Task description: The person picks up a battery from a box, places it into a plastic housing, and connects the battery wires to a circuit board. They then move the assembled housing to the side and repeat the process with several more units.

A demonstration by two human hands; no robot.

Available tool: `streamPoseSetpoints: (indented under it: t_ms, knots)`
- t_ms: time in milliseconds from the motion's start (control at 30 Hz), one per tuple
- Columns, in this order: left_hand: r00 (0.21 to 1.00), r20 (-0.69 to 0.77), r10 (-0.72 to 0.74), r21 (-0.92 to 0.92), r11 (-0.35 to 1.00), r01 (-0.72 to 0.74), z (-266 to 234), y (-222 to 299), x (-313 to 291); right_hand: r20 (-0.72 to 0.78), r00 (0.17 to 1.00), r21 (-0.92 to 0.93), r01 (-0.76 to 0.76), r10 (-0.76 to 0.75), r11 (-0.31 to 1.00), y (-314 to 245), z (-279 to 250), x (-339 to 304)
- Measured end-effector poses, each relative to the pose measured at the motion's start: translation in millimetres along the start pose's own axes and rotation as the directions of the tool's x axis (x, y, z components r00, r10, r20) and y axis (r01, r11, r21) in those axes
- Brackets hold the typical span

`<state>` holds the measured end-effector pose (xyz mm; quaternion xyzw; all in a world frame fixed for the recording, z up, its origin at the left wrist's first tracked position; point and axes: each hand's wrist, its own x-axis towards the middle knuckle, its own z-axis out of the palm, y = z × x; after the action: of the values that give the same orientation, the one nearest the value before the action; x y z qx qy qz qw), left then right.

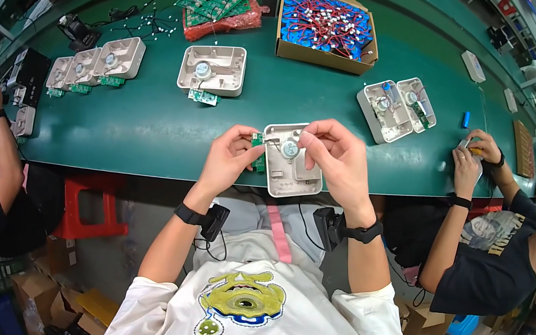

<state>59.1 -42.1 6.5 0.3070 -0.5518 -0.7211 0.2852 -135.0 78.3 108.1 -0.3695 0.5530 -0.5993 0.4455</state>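
Note:
A white plastic housing (276,181) lies open side up at the table's near edge, in front of me. Inside it sits a round silver speaker (289,148). My left hand (229,156) is closed at the housing's left side, its fingers on a small green circuit board (257,153). Over the housing's right part reaches my right hand (338,159), with thumb and forefinger pinched beside the speaker. Whatever those fingertips hold, if anything, is too small to make out.
Other open housings (212,69) with boards stand at the left and back. A cardboard box (326,58) holds blue batteries with red wires, beside stacked green circuit boards (215,3). At right are a two-part housing (386,119) and a co-worker's hands (474,157). Another person works at far left.

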Motion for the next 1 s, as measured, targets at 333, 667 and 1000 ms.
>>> streamPoseSetpoints:
  t_ms: [333, 667, 1000]
  knots:
    - [0.996, -0.033, 0.081, -0.085, 0.993, -0.083, 5.8, -10.2, 0.7, 0.06, 0.948, -0.687, 0.266, -0.311, 0.676, 30.5, 16.7, 7.0]
    - [0.98, -0.06, 0.192, -0.068, 0.978, -0.196, 16.2, -16.2, -4.2, 0.173, 0.901, -0.815, 0.357, -0.397, 0.456, 44.4, 32.0, 15.2]
    - [0.893, -0.149, 0.424, 0.355, 0.866, -0.352, 34.3, 3.7, -17.5, 0.115, 0.919, -0.896, 0.26, -0.376, 0.361, 38.7, 47.4, 5.4]
